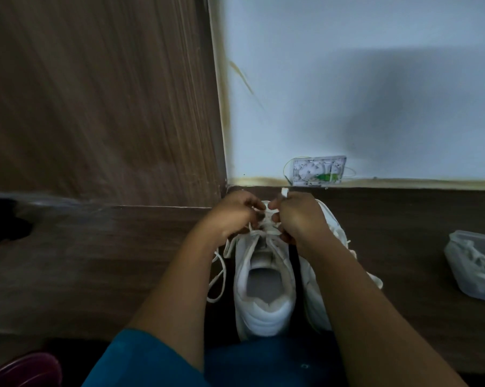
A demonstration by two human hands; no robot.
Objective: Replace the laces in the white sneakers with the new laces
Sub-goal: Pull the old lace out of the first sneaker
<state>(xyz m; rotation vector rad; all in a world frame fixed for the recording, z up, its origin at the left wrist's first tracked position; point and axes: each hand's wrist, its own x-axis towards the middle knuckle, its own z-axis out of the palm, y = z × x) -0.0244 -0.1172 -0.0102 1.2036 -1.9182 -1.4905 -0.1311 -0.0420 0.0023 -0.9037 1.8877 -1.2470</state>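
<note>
Two white sneakers stand side by side on the dark wooden floor, heels toward me. The near left sneaker shows its open mouth and tongue. The right sneaker is mostly hidden behind my right forearm. Over the left sneaker's eyelets, my left hand pinches a white lace, fingers curled. My right hand grips the same lace, and a white lace end sticks up above its fist. A loose lace loop trails on the floor to the left of the shoe.
A clear plastic bag holding white laces lies on the floor at the right. A white wall box with thin wires sits low on the pale wall. A wooden panel rises at the left.
</note>
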